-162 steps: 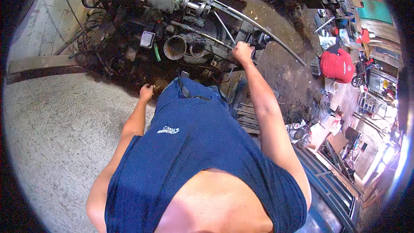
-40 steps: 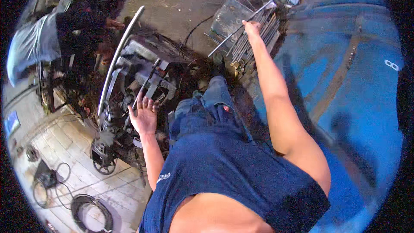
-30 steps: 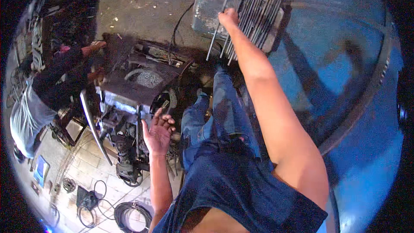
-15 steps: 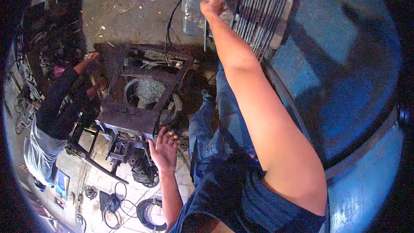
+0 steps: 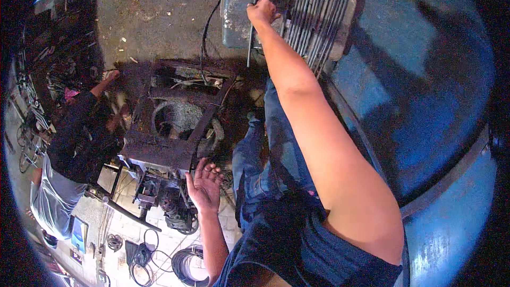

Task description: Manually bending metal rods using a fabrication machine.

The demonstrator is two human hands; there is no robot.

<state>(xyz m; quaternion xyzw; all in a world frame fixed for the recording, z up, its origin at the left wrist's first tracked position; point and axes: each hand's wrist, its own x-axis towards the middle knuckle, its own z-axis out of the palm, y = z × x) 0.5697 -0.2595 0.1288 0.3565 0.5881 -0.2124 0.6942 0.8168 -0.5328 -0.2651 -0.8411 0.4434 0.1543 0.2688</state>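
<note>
My right hand (image 5: 262,13) reaches far forward, fingers closed round a thin metal rod (image 5: 249,48) that points away from me. It is over a worn grey-green box-like stand (image 5: 234,24). Just right of this hand, several long metal rods (image 5: 314,13) lie side by side across the same stand. My left hand (image 5: 206,188) is palm up with its fingers apart and holds nothing. Close by it is the edge of a dark machine frame (image 5: 159,146) with a round opening.
At the left a co-worker (image 5: 79,122) in a dark top bends over, one arm stretched toward the machine. Coiled black cable (image 5: 188,266) lies on the pale tiles below. A large blue curved surface (image 5: 435,159) fills the right side. A dark cable (image 5: 204,42) runs along the floor.
The rod in my right hand sits slightly lower and more to the left in view, as does the stand. My left hand has barely shifted and stays open.
</note>
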